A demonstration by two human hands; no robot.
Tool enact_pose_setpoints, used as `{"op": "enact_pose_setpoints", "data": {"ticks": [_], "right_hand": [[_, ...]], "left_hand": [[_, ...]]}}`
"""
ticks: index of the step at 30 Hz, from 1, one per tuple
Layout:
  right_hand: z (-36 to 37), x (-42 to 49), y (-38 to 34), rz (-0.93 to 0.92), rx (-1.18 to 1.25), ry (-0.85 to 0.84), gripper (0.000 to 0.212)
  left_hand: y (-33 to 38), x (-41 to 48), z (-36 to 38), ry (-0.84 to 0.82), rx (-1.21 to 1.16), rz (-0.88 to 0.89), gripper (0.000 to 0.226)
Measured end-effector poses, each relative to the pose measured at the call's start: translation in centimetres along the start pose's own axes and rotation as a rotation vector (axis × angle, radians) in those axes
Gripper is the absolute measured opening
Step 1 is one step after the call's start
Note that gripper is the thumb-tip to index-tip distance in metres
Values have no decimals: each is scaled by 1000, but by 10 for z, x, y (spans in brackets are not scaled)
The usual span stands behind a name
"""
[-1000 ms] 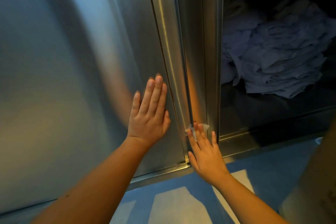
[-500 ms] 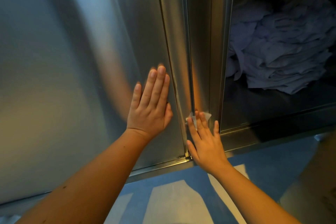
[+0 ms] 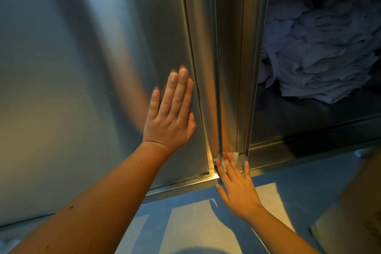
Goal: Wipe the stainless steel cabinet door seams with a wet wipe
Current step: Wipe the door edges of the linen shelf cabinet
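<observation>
Faced a closed stainless steel cabinet door (image 3: 92,68), its brushed face full of blurred reflections. Held the left hand (image 3: 171,113) flat against that door near its right edge, palm on the metal, fingers straight and pressed together, thumb tucked close alongside. Gripped nothing with it.

Had the right hand (image 3: 237,187) lower down, at the foot of the vertical seam (image 3: 218,88) between the door's edge and the upright post (image 3: 243,68) beside it. Pressed the wet wipe (image 3: 234,155) to the metal there under straight, slightly spread fingers, with no pinch and no curl. Saw only small white corners of the wipe past the fingertips, one to the left of the forefinger and one above the middle fingers; could not make out the rest beneath the hand. Found the wipe right in the bottom corner, where the seam met the bottom rail (image 3: 179,184).

Looked, to the right of the post, into an open compartment with a heap of bluish-grey cloths (image 3: 321,57) lying on a dark steel shelf (image 3: 309,123), well apart from both hands. Saw below the cabinet a blue floor (image 3: 185,200) with pale patches on it, and a tan box (image 3: 354,212) at the lower right edge.
</observation>
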State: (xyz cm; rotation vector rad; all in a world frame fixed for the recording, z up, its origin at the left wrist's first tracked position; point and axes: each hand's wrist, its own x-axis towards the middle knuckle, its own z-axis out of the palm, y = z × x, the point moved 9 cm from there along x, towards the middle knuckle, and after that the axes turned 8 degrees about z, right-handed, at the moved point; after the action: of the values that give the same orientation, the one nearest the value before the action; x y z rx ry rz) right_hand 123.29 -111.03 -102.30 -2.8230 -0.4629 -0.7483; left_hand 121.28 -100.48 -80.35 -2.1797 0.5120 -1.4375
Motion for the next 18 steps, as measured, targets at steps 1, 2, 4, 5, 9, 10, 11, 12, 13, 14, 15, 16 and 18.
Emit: {"op": "enact_pose_setpoints", "data": {"ticks": [1, 2, 4, 5, 9, 10, 11, 12, 13, 14, 15, 16, 18], "right_hand": [[-3, 0, 0, 0, 1, 6, 61], [-5, 1, -1, 2, 1, 13, 61], [-11, 6, -3, 1, -4, 31, 60], [-16, 11, -4, 5, -3, 39, 60], [-42, 35, -5, 43, 3, 78, 61], [-49, 40, -6, 33, 1, 91, 61], [-56, 45, -8, 17, 5, 109, 61], [-64, 51, -10, 6, 17, 129, 62], [-71, 56, -11, 5, 31, 146, 66], [-78, 61, -13, 10, 42, 159, 70], [-86, 66, -14, 14, 53, 172, 72], [-93, 70, -16, 17, 68, 179, 72], [-112, 81, -18, 18, 107, 205, 69]], "left_hand": [[0, 0, 0, -3, 7, -1, 68], [0, 0, 1, -6, 13, -1, 68], [0, 0, 1, -16, 26, 2, 67], [0, 0, 1, -22, 31, 1, 68], [-1, 2, 0, -52, 42, -7, 66], [-1, 1, -1, -60, 42, -5, 66], [-1, 1, -1, -69, 33, -2, 67], [0, 2, -2, -79, 16, 4, 69], [0, 2, -3, -92, -5, 12, 70], [0, 3, -5, -106, -23, 21, 71], [0, 4, -7, -114, -36, 30, 71], [0, 5, -9, -115, -47, 37, 70], [0, 6, -17, -96, -69, 63, 67]]}}
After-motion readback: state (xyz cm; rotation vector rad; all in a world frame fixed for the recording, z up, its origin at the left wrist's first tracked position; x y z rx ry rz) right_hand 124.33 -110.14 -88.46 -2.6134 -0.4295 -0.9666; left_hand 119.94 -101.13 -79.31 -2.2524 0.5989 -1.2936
